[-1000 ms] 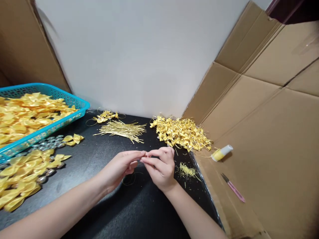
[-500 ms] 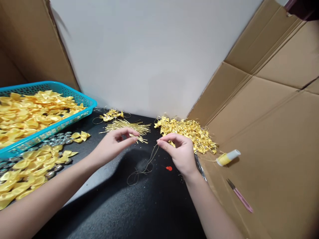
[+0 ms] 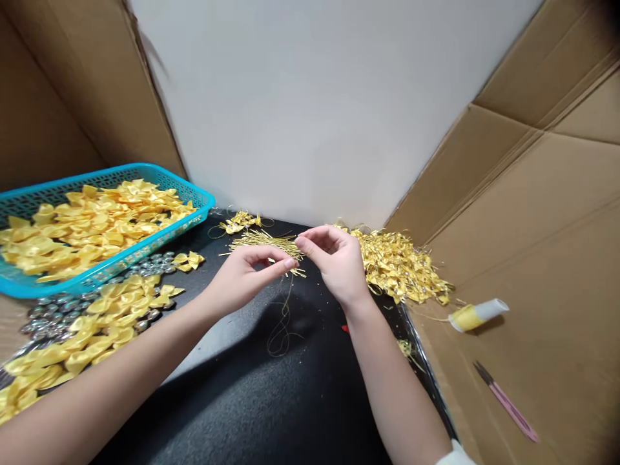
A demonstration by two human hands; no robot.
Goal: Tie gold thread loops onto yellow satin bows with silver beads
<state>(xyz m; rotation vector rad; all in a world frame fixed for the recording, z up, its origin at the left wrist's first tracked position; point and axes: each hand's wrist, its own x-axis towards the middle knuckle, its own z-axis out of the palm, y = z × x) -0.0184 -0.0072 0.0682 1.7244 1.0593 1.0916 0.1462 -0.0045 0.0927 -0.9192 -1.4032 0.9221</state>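
My left hand (image 3: 249, 274) pinches a thin thread (image 3: 283, 326) between thumb and fingertips. From there the thread hangs down in loose, tangled loops over the black table. Close beside it, slightly higher, my right hand (image 3: 336, 261) has thumb and fingertips together in a pinch; whatever is between them is too small to make out. Behind both hands lies a bundle of gold twist ties (image 3: 261, 240). Just right of my right hand is a heap of yellow bows with gold ties (image 3: 402, 261).
A turquoise basket (image 3: 210, 201) of yellow bows stands at left. In front of it lie silvery beads (image 3: 62, 310) and loose yellow bows (image 3: 106, 316). On the right cardboard are a thread spool (image 3: 477, 315) and pink-handled thread snips (image 3: 508, 403). A white wall and cardboard sides enclose the table.
The thread hung from my right fingertips; now it hangs from my left ones. My right hand has risen and come closer to the left. The view has shifted, moving the scene rightward.
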